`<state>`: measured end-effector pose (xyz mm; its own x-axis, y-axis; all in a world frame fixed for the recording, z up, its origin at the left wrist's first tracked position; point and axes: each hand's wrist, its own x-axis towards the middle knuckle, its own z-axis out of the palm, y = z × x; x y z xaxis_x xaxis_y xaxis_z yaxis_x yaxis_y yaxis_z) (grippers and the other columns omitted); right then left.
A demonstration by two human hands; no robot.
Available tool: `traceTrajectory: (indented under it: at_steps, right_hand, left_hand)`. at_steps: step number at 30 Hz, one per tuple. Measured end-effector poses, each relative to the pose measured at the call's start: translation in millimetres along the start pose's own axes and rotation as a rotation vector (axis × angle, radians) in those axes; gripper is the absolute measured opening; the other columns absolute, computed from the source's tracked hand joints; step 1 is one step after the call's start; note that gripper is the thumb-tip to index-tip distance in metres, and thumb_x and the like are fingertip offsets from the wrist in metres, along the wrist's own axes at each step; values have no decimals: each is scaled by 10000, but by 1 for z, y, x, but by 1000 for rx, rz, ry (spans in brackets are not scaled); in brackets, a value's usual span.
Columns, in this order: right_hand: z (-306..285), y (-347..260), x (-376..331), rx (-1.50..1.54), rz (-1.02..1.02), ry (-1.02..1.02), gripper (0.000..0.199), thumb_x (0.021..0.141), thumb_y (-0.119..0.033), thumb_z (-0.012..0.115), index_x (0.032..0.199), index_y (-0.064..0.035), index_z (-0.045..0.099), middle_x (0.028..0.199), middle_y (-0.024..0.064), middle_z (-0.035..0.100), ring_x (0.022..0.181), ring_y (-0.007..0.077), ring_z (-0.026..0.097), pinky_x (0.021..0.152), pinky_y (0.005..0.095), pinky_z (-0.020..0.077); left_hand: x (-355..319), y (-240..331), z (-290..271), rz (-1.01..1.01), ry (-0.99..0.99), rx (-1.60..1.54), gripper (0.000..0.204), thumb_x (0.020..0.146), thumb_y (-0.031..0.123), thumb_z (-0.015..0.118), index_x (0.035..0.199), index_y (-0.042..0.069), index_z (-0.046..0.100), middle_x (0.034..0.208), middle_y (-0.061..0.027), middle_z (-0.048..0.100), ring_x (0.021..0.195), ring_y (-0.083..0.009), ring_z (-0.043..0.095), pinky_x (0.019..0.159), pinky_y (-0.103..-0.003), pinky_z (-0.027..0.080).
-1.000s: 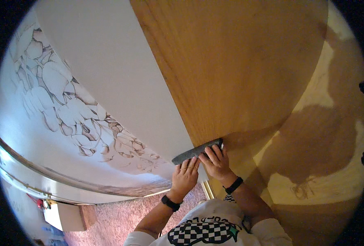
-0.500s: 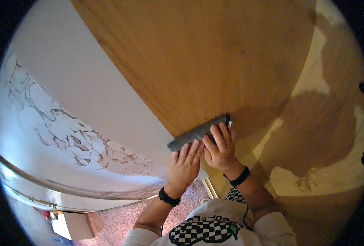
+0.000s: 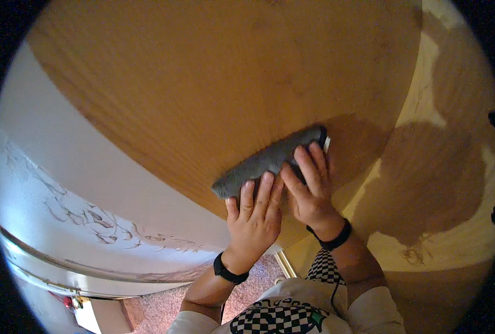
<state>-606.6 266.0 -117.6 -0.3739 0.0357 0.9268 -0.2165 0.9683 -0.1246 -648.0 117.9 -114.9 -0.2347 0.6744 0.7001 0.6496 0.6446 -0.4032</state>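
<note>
A long grey fuzzy pad (image 3: 267, 158) lies slanted against a broad brown wood-grain panel (image 3: 247, 72). Its right end stands farther from me and shows a dark edge with a bit of white. My left hand (image 3: 254, 220) holds the lower side, its fingers stretched over the pad and the thumb out of sight. Close beside it, my right hand (image 3: 312, 195) holds the right part with spread fingers on the grey face. Each wrist wears a black band. What lies under the palms is hidden.
Left of the panel runs a pale wall (image 3: 86, 150) with a brown line drawing of flowers (image 3: 100, 222). Pink carpet (image 3: 164, 300) and a white box-like piece (image 3: 100, 316) show at lower left. On the right, shadows fall across a yellowish wood surface (image 3: 406, 250).
Both hands have pushed the grey pad farther from my body over the panel. More of the pad's face shows, and the view has shifted so the wall drawing sits farther left.
</note>
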Motion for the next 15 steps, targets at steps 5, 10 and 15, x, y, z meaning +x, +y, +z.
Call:
traceTrajectory:
  at_steps: [5,10,15]
  right_hand:
    - [26,17,-87,14,55,-1,328,747,-137,649,1073,-158,624,1310,107,459,1233,360,396,1021,576,241]
    - [24,33,-91,58,101,26,284,773,-145,635,1056,-129,631,1305,135,474,1220,380,413,1024,563,244]
    - [-15,54,0,9,60,90,306,824,-157,555,1121,-117,615,1354,146,437,1270,387,361,1030,548,235]
  left_hand:
    - [-43,26,18,76,-246,-140,466,809,214,520,1270,144,513,1355,-43,437,1204,-282,388,908,-490,325]
    - [-27,44,28,93,-198,-162,442,811,181,524,1251,143,536,1337,17,460,1178,-164,404,823,-313,362]
    - [40,45,14,64,-75,-57,496,812,250,523,1292,133,478,1377,-96,405,1238,-359,338,1006,-568,182]
